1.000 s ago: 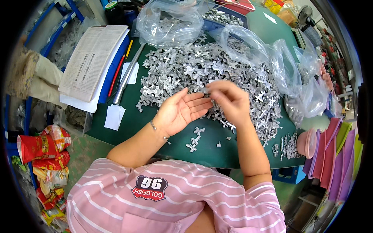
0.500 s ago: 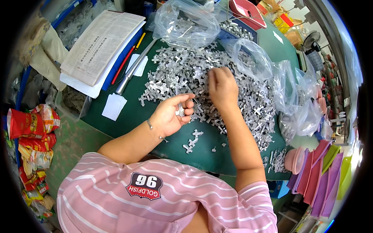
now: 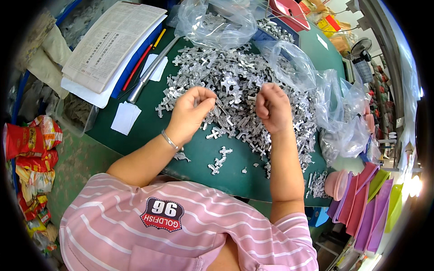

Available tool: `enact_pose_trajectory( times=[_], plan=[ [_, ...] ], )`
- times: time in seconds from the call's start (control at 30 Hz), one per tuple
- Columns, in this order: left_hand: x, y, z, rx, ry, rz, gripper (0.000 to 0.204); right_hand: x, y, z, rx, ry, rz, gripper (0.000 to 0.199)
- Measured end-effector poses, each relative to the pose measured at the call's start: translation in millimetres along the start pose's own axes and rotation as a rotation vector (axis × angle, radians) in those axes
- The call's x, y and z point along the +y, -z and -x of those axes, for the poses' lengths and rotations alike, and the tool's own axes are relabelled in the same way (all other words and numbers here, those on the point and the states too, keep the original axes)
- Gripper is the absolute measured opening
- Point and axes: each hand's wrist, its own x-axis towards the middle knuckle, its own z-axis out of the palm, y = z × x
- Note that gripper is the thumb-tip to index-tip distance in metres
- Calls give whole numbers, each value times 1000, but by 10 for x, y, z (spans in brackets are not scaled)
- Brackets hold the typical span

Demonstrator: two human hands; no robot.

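Observation:
A large heap of small silver-grey metal pieces [image 3: 235, 74], many of them cross-shaped, covers the middle of the green table [image 3: 194, 151]. At its near left edge is my left hand [image 3: 190, 110], thumb and index finger brought together and the other fingers curled. Over the heap's right side, my right hand [image 3: 273, 108] has its fingers folded in towards the palm. What either hand grips, if anything, cannot be made out. Closer to me lies a short cluster of metal pieces [image 3: 220, 160]. A fishbone-like metal piece [image 3: 181, 156] rests beside my left wrist.
Newspaper [image 3: 108, 45], pencils [image 3: 138, 65], a metal rod [image 3: 151, 72] and white paper slips [image 3: 125, 118] lie left. Clear plastic bags [image 3: 217, 25] and a blue bin [image 3: 275, 31] stand behind the heap. A pink bowl [image 3: 337, 184] and coloured trays [image 3: 361, 198] are at right.
My left hand has turned from palm-up, with a metal piece in it, to a pinch. My right hand has moved right and turned, its fingers lifted off the heap.

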Motion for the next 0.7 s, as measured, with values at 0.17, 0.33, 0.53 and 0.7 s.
enact_pose_trajectory(
  times=[0.17, 0.33, 0.53, 0.7],
  plan=[
    [155, -9, -403, 5, -566, -862, 21, 125, -451, 39, 264, 258, 1312, 31],
    [43, -131, -604, 11, -535, -1135, 26, 143, -522, 23, 282, 253, 1409, 31],
    [71, -77, -603, -90, -271, -645, 26, 256, -217, 18, 202, 285, 676, 19],
    [201, 204, -498, -194, 116, 526, 12, -43, -195, -4, 88, 106, -351, 13]
  ],
)
